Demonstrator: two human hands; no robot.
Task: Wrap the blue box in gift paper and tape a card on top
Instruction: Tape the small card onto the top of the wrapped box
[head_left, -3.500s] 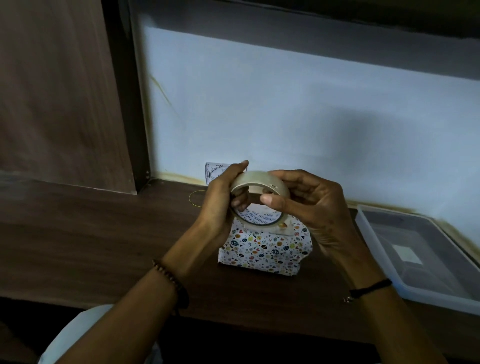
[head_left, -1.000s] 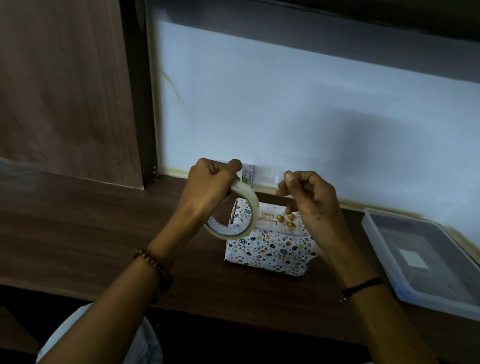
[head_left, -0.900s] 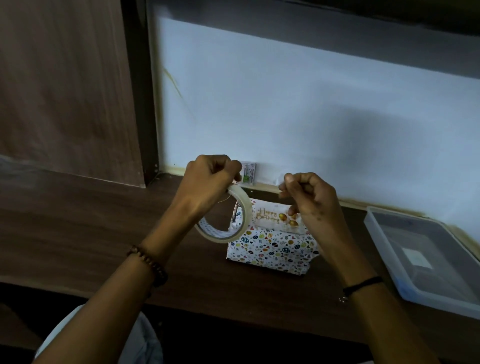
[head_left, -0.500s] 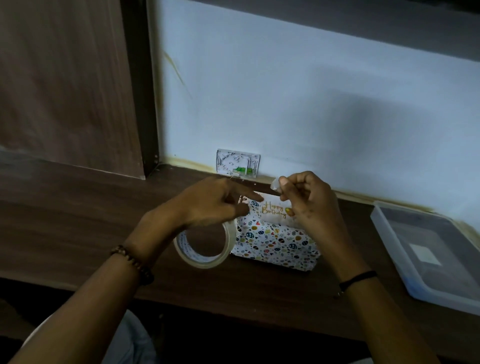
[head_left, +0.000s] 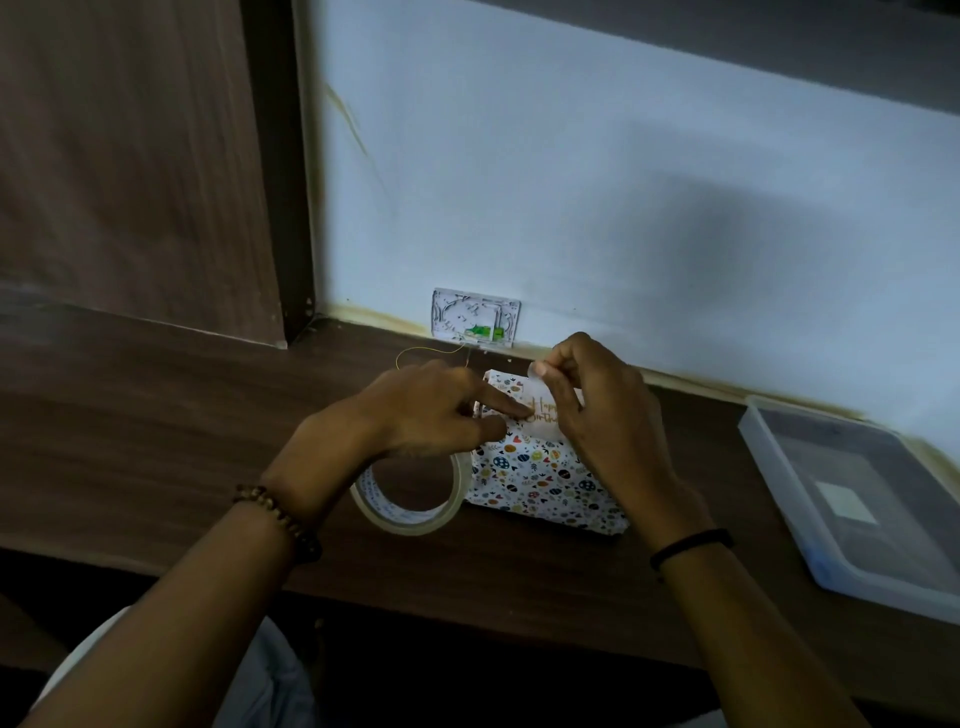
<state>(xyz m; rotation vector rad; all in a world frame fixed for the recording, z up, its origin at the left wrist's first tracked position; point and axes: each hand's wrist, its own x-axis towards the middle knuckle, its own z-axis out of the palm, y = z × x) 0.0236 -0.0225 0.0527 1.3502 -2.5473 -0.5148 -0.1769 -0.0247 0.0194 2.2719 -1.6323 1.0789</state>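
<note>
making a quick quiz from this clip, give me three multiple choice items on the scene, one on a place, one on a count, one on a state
1. Where is the tape roll?
A. in the tray
B. left of the box, under the left hand
C. on top of the box

2. How many wrists have a band?
A. none
B. one
C. two

3. What state is the box in?
A. bare blue
B. half wrapped
C. fully wrapped in patterned paper

Key: 1 B, the roll hangs beside the box below the left hand. 2 C, beads on the left, a black band on the right. 3 C, no blue shows, and a card lies on top under the right hand.
</note>
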